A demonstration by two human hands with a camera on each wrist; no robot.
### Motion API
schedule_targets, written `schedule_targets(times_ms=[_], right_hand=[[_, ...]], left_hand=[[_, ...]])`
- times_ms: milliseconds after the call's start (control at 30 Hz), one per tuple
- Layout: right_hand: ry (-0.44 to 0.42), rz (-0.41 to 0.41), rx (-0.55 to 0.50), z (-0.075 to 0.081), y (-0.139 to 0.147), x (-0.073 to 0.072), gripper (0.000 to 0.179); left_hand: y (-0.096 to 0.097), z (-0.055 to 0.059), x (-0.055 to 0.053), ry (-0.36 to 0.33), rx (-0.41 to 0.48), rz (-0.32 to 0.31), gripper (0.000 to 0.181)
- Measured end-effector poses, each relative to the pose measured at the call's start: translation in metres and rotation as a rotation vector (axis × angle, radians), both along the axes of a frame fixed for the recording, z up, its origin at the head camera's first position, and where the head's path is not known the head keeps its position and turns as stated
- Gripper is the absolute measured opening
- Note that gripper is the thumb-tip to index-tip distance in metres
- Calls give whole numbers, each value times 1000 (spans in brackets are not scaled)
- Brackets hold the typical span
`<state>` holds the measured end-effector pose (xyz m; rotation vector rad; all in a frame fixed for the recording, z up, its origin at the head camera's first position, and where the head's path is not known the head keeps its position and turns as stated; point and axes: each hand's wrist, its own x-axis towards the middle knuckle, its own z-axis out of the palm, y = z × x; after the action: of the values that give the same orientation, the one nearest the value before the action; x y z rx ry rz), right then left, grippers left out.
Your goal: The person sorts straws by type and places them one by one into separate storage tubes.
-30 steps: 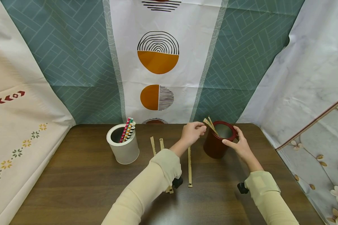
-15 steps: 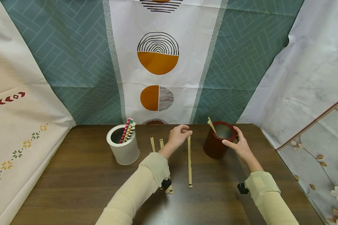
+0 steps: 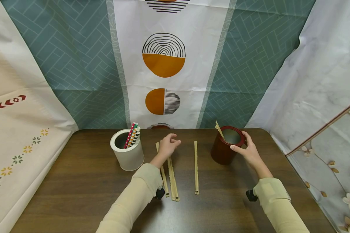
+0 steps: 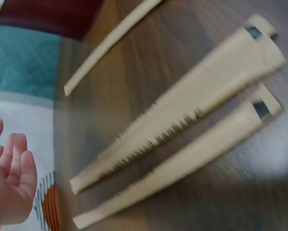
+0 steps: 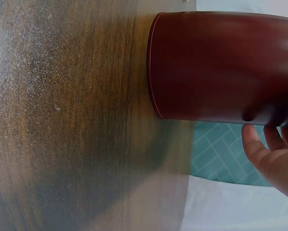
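My left hand (image 3: pixel 167 145), loosely curled and holding nothing, hovers over the far ends of several slim tan paper-wrapped sticks (image 3: pixel 172 178). In the left wrist view, printed writing runs along the wrappers (image 4: pixel 148 139), and the hand (image 4: pixel 14 178) is apart from them. One more wrapped stick (image 3: pixel 196 168) lies alone to the right. The dark red canister (image 3: pixel 221 155) stands upright, with a wrapped stick (image 3: pixel 219 128) leaning out of its mouth. My right hand (image 3: pixel 249 151) grips the canister near its rim, thumb in front and fingers on the far right side.
A white canister (image 3: pixel 132 160) stands upright on the left, holding several patterned straws (image 3: pixel 132 136). Beneath everything is a dark wooden table (image 3: pixel 84 194). A patterned cloth (image 3: pixel 90 64) hangs behind its far edge, with more cloth at both sides.
My left hand has moved left, away from the red canister. The wrapped stick at its fingers dropped down out of sight inside the canister. My right hand has stayed put.
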<state>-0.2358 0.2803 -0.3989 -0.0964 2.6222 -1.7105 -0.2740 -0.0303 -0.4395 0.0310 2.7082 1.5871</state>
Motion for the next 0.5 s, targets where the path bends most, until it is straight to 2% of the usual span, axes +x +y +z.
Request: schedule_targets(times_ms=[233, 500], right_hand=[[-1, -3, 1, 0, 0, 0, 81], [-1, -7, 4, -3, 2, -3, 81]], left_hand=[[-15, -17, 4, 20, -49, 42, 37], [-28, -34, 7, 48, -162, 165, 32]])
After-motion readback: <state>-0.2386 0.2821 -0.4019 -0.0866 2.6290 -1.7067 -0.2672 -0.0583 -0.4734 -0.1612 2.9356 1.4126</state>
